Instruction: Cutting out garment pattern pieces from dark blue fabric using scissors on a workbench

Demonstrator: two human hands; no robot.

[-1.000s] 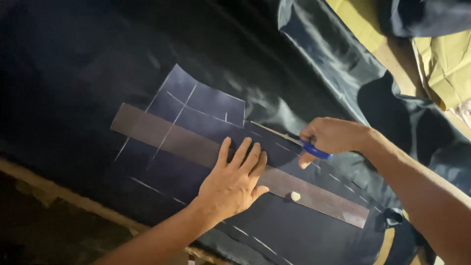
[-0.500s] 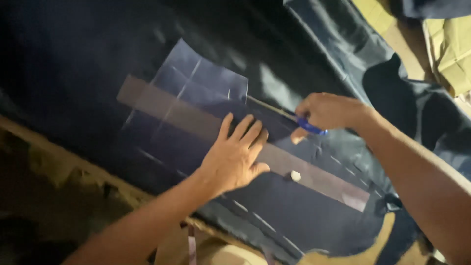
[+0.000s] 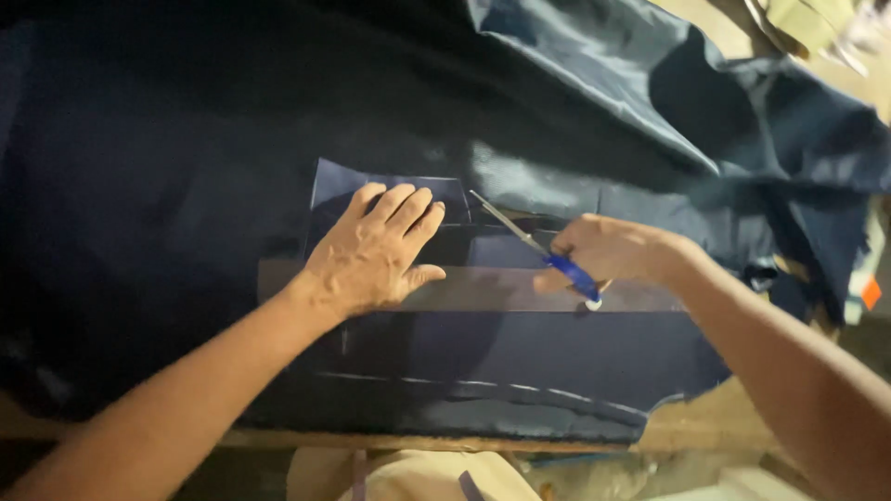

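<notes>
My left hand (image 3: 376, 250) lies flat with fingers spread on a clear plastic ruler (image 3: 483, 289) and a dark blue cut cloth piece (image 3: 390, 186), pressing them onto dark navy fabric (image 3: 186, 186). My right hand (image 3: 608, 250) grips a thin tool with a blue handle and a metal shaft (image 3: 529, 241), its tip pointing up-left along the ruler's upper edge. Faint chalk lines (image 3: 483, 385) run across the fabric below the ruler.
Shinier blue cloth (image 3: 631, 83) is bunched at the upper right. A wooden table edge (image 3: 705, 431) shows along the bottom, with pale cloth (image 3: 408, 475) below it. A small orange scrap (image 3: 871, 292) lies at the far right.
The view has turned, so the ruler now lies level instead of slanting. My left hand has slid left and up along the ruler onto the cloth piece. My right hand keeps the tool.
</notes>
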